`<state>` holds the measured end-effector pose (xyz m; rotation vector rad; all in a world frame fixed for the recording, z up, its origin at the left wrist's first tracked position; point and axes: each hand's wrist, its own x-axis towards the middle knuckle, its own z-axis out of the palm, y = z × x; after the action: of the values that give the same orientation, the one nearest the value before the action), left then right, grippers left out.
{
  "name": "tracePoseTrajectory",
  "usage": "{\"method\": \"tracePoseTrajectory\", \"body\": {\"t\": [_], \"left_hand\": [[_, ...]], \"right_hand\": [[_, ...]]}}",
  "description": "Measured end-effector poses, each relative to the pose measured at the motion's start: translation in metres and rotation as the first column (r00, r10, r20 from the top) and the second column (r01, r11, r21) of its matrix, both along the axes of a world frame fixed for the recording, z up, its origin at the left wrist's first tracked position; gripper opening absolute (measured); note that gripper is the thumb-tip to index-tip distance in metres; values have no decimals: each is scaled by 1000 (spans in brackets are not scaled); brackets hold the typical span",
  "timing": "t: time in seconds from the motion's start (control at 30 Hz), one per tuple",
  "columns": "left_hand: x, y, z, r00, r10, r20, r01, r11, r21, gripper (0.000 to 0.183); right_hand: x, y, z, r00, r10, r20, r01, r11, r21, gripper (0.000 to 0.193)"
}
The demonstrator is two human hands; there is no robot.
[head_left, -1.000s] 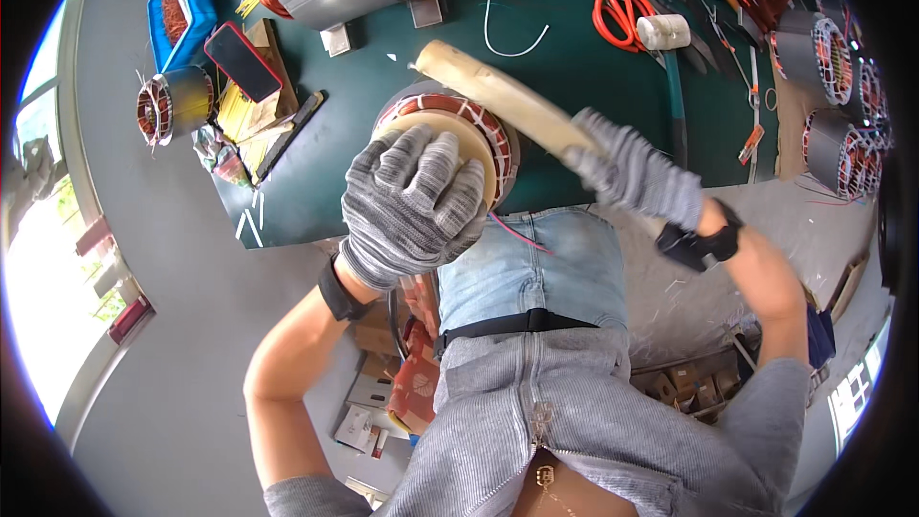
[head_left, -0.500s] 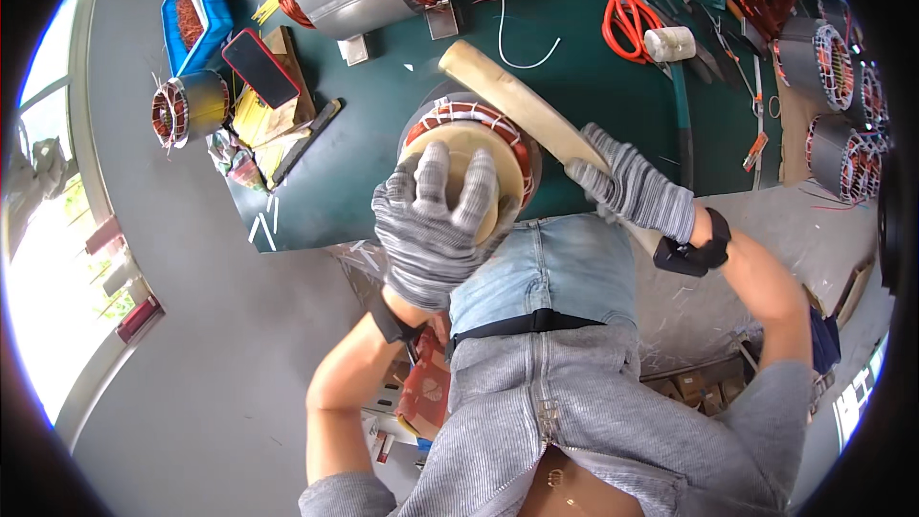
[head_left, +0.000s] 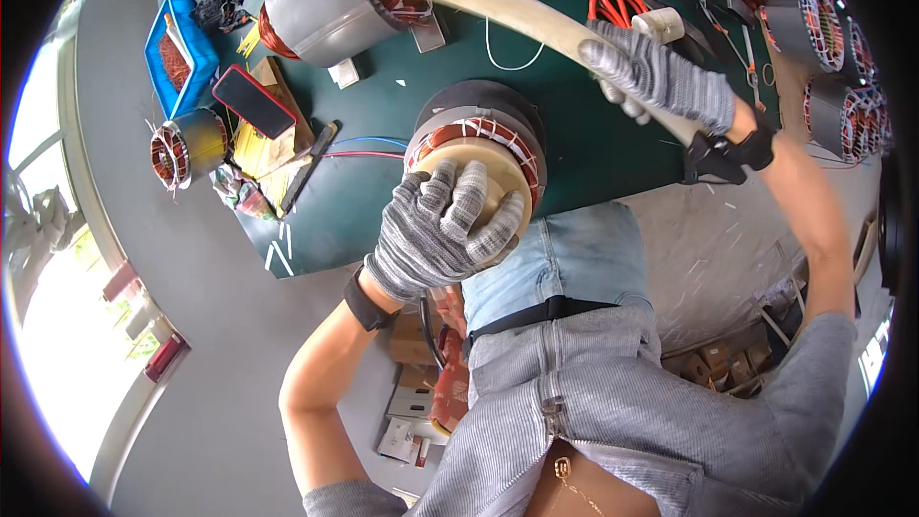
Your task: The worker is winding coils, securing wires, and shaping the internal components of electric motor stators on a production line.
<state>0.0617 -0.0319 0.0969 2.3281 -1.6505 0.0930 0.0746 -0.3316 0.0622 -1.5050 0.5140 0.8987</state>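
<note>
A motor stator (head_left: 418,150) with laced copper windings stands at the table's near edge, in front of my body. A round cream-coloured block (head_left: 498,161) sits against its near end. Over that block, my gloved left hand (head_left: 442,227) presses with curled fingers and grips it. My gloved right hand (head_left: 661,77) is wrapped round a long, pale, slightly curved wooden mallet-like bar (head_left: 498,5), raised to the right above the table. The bar's far end points up and left, apart from the stator. Red and blue wires (head_left: 369,142) run left from the stator.
A large grey stator (head_left: 330,5) lies at the back left. A phone (head_left: 254,101), blue tray (head_left: 182,67) and small stator (head_left: 189,148) are on the left. Orange-handled scissors (head_left: 617,5) and a white roll (head_left: 661,26) lie behind my right hand. More stators (head_left: 799,27) stand far right.
My right hand has lifted the bar up and to the right, away from the stator. My left hand stays on the round block. The view has shifted a little.
</note>
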Motion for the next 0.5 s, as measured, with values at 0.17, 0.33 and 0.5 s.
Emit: {"method": "tracePoseTrajectory", "body": {"t": [0.17, 0.33, 0.5], "left_hand": [[0, 0, 2, 997, -74, 33, 74, 997, 4, 47], [7, 3, -1, 996, -88, 5, 88, 996, -6, 44], [5, -3, -2, 989, -137, 56, 140, 989, -52, 43]], "right_hand": [[-2, -11, -42, 175, 675, 717, -322, 727, -606, 55], [49, 29, 18, 774, 616, 146, -545, 766, -340, 38], [95, 15, -9, 409, 865, 290, -716, 501, -486, 38]]}}
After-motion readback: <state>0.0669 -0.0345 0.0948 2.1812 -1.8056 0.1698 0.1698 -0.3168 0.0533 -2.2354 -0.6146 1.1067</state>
